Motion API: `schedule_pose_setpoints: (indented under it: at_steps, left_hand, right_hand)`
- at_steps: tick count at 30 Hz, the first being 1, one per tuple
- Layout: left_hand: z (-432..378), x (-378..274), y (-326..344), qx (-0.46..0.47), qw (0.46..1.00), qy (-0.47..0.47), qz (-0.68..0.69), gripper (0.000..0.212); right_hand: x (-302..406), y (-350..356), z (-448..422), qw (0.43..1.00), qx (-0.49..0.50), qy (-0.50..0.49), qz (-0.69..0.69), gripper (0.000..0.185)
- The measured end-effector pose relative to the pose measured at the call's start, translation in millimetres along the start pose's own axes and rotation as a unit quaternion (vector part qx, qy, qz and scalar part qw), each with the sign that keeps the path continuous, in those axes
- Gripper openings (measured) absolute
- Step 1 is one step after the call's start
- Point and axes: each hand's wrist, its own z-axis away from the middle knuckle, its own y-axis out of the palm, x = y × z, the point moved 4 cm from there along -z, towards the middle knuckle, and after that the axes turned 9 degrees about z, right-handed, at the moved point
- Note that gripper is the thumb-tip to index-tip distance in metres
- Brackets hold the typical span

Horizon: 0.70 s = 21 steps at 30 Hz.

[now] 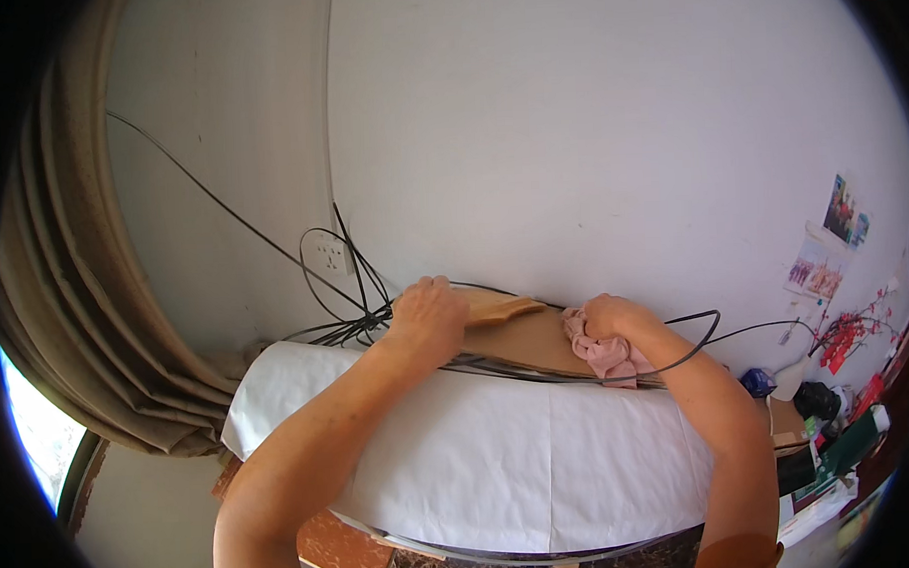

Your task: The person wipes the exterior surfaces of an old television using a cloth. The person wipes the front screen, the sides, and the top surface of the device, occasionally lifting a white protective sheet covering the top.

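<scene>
My left hand grips the left part of a brown cardboard piece that lies by the wall, behind a white cloth cover. A folded flap of lighter cardboard rises just right of that hand. Bunched under my right hand is a pink cloth, held near the cardboard's right end. Black cables run along the front of the cardboard and loop over my right forearm. The fingertips of both hands are partly hidden.
A tangle of black cables lies at the left, below a wall socket. Brown curtains hang at far left. To the right are a vase with red decorative branches, a cardboard box and assorted bags.
</scene>
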Motion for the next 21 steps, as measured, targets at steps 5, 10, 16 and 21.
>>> schedule_pose_setpoints:
  at_steps: [5,10,16,21]
  left_hand:
    - [2,-12,-28,-0.021,0.992,0.016,0.122,0.022]
    - [-15,2,-12,-0.031,0.991,0.058,0.118,0.024]
    - [-42,14,40,0.07,0.995,0.027,0.068,0.025]
    - [-53,31,57,0.073,0.994,-0.012,0.078,0.025]
  right_hand:
    - [26,-18,40,0.963,-0.067,-0.201,-0.165,0.02]
    - [51,-26,102,0.908,-0.028,-0.268,-0.321,0.007]
    - [38,25,62,0.855,-0.121,-0.374,-0.338,0.006]
    - [47,15,72,0.866,-0.118,-0.335,-0.353,0.008]
